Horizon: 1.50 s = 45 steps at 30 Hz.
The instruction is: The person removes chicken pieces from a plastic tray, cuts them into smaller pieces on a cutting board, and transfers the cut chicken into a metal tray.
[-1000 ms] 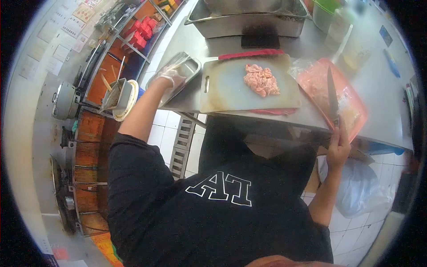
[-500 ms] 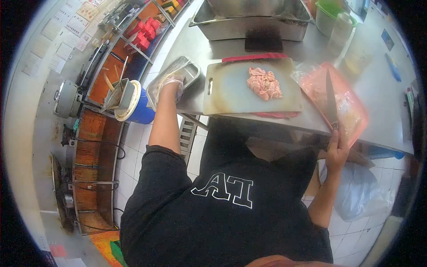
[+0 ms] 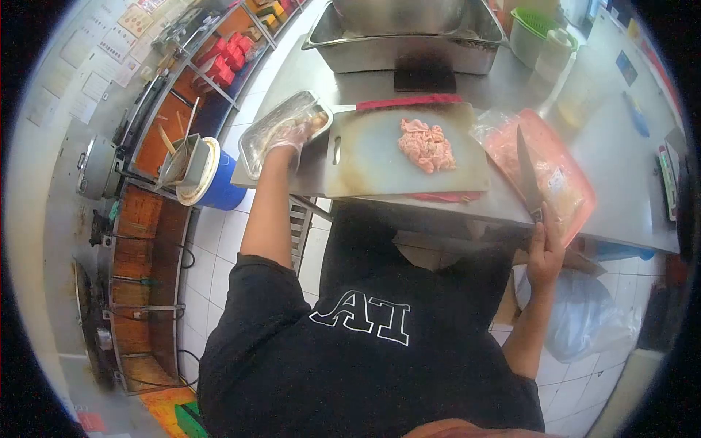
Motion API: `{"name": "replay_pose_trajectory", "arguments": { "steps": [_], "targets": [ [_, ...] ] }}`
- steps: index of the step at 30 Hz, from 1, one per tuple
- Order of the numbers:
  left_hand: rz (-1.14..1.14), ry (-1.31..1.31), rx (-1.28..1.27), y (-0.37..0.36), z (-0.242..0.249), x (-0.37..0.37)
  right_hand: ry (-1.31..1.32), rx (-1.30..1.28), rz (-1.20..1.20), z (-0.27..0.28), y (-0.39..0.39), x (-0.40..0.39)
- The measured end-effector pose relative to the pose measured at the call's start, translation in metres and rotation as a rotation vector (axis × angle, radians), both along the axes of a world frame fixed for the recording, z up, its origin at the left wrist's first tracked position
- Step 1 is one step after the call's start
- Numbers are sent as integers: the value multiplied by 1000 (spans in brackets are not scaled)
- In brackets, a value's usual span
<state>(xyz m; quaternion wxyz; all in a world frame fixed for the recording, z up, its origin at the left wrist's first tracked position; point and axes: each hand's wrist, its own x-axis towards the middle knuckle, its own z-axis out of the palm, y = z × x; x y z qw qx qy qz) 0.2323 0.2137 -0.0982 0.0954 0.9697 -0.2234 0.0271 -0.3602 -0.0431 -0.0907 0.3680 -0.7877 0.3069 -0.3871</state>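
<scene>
My right hand (image 3: 546,252) is wrapped round the handle of a kitchen knife (image 3: 527,168), whose long blade points away from me above the pink tray (image 3: 584,212). My left hand (image 3: 287,137), in a clear plastic glove, reaches into a rectangular metal pan (image 3: 250,150) at the left edge of the counter; its fingers look spread low inside. Between my hands lies a worn white cutting board (image 3: 365,157), bearing a heap of raw pale pink meat pieces (image 3: 427,146). Clear plastic film covers part of the pink tray.
Behind the board stands a deep steel container (image 3: 409,55). A green basket (image 3: 537,22) and a squeeze bottle (image 3: 553,55) are at the back right. A red cloth (image 3: 409,101) shows along the board's far edge. Left of the counter is a blue bucket (image 3: 226,186).
The whole view has shifted slightly. My left hand has shifted within the metal pan, its fingers showing more spread. My right hand keeps hold of the knife over the pink tray.
</scene>
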Motion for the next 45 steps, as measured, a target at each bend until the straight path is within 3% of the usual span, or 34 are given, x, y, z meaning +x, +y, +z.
{"name": "replay_pose_trajectory", "arguments": {
  "steps": [1, 3, 6, 7, 9, 10, 12, 14, 16, 18, 19, 21, 22, 24, 28, 31, 33, 37, 40, 42, 43, 45],
  "targets": [
    [4, 1, -4, -5, 3, 5, 1, -4, 4, 3, 1, 1],
    [-376, 37, 179, -15, 13, 12, 81, -145, -2, 12, 5, 5],
    [-382, 97, 315, -25, 68, -31, 120, -92, -36, 16, 10, 7],
    [-391, 96, 314, -21, 58, -25, 120, -92, -44, 13, 9, 5],
    [-571, -240, 315, -12, 38, -14, 102, -104, -27, 5, 6, 2],
    [-587, -241, 312, -17, 38, -27, 105, -104, -43, 3, 6, 1],
    [-661, -674, 127, -30, 35, -68, 174, -196, -52, 1, 5, 0],
    [-546, -56, -187, -67, 101, -167, 144, -176, -32, 2, 5, 5],
    [-730, 127, -203, -85, 130, -229, 109, -154, -1, 7, 7, 13],
    [-910, -155, -358, -120, 29, -217, 118, -215, 16, 17, 12, 21],
    [-909, -160, -362, -131, 31, -228, 116, -221, 18, 20, 15, 25],
    [-793, -182, -70, -146, 49, -251, 107, -160, 33, 26, 22, 29],
    [-793, -184, -78, -153, 60, -257, 108, -168, 31, 29, 26, 29],
    [-689, 97, 59, -165, 77, -261, 120, 38, 19, 35, 31, 23],
    [-658, 160, 53, -177, 70, -256, 188, -71, -15, 37, 31, 11],
    [-704, 142, 128, -188, 51, -238, 191, 10, -50, 28, 26, 6],
    [-885, -9, 315, -188, 47, -229, 141, -81, -12, 25, 24, 9],
    [-1065, -59, 315, -176, 55, -211, 110, -25, 62, 29, 26, 16],
    [-1100, 20, 155, -172, 38, -183, 100, -112, 66, 26, 25, 16],
    [-823, 747, -454, -178, 2, -151, 132, -92, 37, 27, 25, 14],
    [-823, 749, -454, -173, 19, -150, 134, -91, 37, 25, 25, 12],
    [-524, 897, -695, -158, 62, -148, 170, 114, -24, 19, 23, 7]
  ]
}}
